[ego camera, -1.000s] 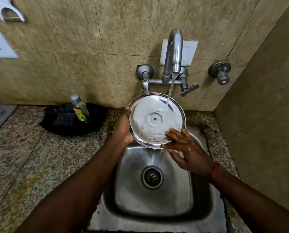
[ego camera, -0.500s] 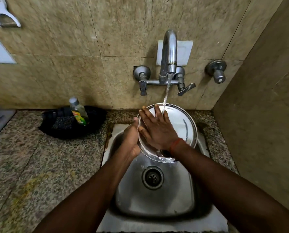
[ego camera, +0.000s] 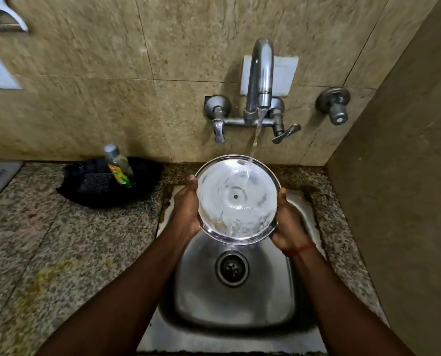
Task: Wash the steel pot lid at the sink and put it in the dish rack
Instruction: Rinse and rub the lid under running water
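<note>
The round steel pot lid (ego camera: 236, 200) is held tilted over the steel sink (ego camera: 240, 301), its inner face toward me. Water from the tap (ego camera: 261, 78) lands on its upper right part and runs off the lower rim into the basin. My left hand (ego camera: 187, 209) grips the lid's left edge. My right hand (ego camera: 287, 223) grips its right edge, with a red thread on the wrist. No dish rack is in view.
A black tray (ego camera: 111, 185) on the granite counter (ego camera: 47, 253) holds a soap bottle (ego camera: 119, 167) and a dark scrub pad (ego camera: 96, 182). A tiled wall stands close on the right. A second valve (ego camera: 333, 105) sticks out of the back wall.
My right hand has left the lid's face, where it was rubbing, and now holds the right rim. The lid faces me again under the stream.
</note>
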